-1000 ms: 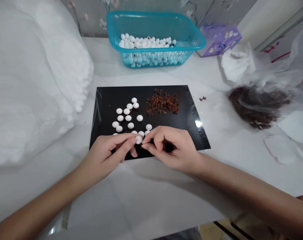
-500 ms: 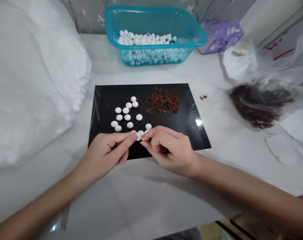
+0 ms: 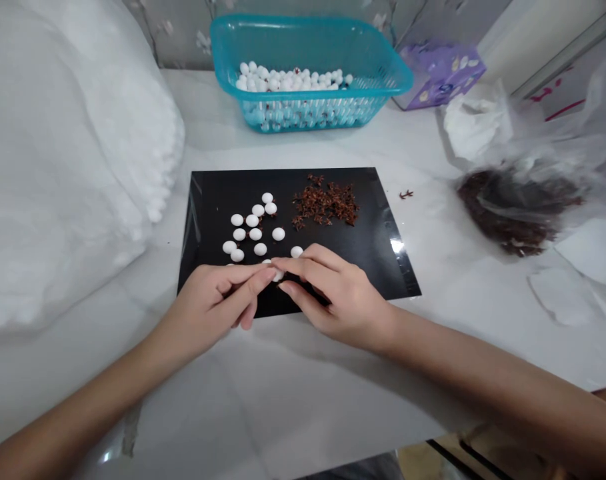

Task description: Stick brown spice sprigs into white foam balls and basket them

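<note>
Both my hands meet over the near edge of a black sheet [image 3: 207, 200]. My left hand [image 3: 213, 300] and my right hand [image 3: 337, 293] pinch a small white bead [image 3: 278, 275] between their fingertips, and the fingers hide most of it. Several loose white beads [image 3: 253, 230] lie on the sheet just beyond my fingers. Further right on the sheet is a heap of dark brown star anise pieces [image 3: 325, 205]. My hands do not touch that heap.
A teal plastic basket [image 3: 303, 20] holding many white beads stands beyond the sheet. A purple tissue box [image 3: 440, 73], crumpled tissue [image 3: 475, 120] and a plastic bag of dark spice [image 3: 517, 213] lie right. A large white padded mass [image 3: 67, 167] fills the left.
My right index finger has slid left across the bead and covers more of it. My left hand has hardly moved, and the view has shifted slightly.
</note>
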Demonstrator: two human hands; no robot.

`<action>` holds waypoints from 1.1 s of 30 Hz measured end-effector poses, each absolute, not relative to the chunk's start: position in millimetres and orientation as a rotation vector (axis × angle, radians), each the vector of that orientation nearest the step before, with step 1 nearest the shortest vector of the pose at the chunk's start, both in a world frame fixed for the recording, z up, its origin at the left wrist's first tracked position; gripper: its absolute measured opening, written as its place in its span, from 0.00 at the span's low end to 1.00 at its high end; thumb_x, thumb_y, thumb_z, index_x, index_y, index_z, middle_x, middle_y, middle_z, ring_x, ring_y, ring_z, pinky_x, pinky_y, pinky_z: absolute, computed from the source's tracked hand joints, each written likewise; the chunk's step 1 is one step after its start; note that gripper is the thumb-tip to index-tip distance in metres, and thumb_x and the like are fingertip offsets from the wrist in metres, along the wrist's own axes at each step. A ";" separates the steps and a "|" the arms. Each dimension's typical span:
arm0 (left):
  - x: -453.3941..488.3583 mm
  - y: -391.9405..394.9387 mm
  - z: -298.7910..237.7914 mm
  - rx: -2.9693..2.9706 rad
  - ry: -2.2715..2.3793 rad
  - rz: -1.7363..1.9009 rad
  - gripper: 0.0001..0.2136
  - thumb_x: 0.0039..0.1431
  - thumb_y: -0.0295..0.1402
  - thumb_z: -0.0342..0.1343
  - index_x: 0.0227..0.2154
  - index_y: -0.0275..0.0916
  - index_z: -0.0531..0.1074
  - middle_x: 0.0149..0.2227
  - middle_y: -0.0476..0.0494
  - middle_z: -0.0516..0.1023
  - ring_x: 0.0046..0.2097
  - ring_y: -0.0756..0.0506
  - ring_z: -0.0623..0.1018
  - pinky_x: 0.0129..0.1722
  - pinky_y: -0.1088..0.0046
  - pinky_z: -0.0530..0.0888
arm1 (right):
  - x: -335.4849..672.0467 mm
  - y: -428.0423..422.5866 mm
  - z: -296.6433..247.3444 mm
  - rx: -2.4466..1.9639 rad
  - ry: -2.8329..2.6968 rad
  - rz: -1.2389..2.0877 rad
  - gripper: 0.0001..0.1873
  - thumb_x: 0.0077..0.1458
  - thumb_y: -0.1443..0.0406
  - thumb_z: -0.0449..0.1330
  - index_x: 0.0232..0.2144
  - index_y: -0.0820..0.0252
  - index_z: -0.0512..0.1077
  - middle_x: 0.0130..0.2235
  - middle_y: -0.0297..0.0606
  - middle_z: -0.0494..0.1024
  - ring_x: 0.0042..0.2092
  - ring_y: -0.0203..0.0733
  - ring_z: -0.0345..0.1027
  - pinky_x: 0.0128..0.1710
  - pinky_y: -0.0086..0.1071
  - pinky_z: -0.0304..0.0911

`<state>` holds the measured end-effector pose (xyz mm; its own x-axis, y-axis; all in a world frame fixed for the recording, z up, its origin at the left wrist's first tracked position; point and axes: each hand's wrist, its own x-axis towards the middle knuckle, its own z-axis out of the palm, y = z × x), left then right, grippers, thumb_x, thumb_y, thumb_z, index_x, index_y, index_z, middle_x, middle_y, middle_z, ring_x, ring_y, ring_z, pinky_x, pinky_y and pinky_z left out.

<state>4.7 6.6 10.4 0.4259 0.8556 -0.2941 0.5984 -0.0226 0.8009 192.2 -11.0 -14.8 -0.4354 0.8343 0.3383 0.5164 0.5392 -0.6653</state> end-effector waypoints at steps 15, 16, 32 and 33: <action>6.8 7.1 10.2 1.784 1.238 0.375 0.22 0.59 0.38 0.45 0.10 0.36 0.60 0.10 0.54 0.62 0.15 0.56 0.61 0.17 0.82 0.58 | 189.5 -11.4 -9.6 -1.156 -2.186 0.659 0.11 0.60 0.67 0.47 0.41 0.64 0.68 0.34 0.40 0.70 0.32 0.35 0.65 0.28 0.27 0.65; 6.9 6.8 9.8 1.789 1.236 0.379 0.22 0.59 0.37 0.45 0.10 0.36 0.61 0.10 0.54 0.62 0.15 0.56 0.61 0.17 0.82 0.58 | 189.4 -11.5 -9.6 -1.158 -2.186 0.664 0.11 0.60 0.67 0.47 0.41 0.64 0.67 0.34 0.39 0.70 0.32 0.34 0.65 0.28 0.27 0.65; 3.6 6.0 9.4 1.779 1.204 0.363 0.17 0.58 0.39 0.47 0.20 0.36 0.72 0.11 0.55 0.64 0.16 0.56 0.61 0.17 0.83 0.59 | 193.1 -9.5 -14.0 -1.013 -2.083 0.748 0.08 0.55 0.68 0.54 0.39 0.61 0.67 0.31 0.34 0.66 0.27 0.31 0.60 0.24 0.24 0.60; 3.0 6.0 9.0 1.775 1.198 0.370 0.15 0.58 0.39 0.47 0.24 0.37 0.74 0.10 0.56 0.63 0.16 0.56 0.61 0.16 0.83 0.58 | 193.2 -9.5 -14.0 -1.010 -2.098 0.733 0.07 0.56 0.68 0.53 0.39 0.61 0.66 0.31 0.34 0.66 0.27 0.31 0.60 0.23 0.24 0.60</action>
<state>3.0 6.0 9.0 0.4782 0.8459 -0.2360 0.5651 -0.0907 0.8200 193.2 -9.5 -14.0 -0.4619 0.8212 0.3350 0.4341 0.5387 -0.7220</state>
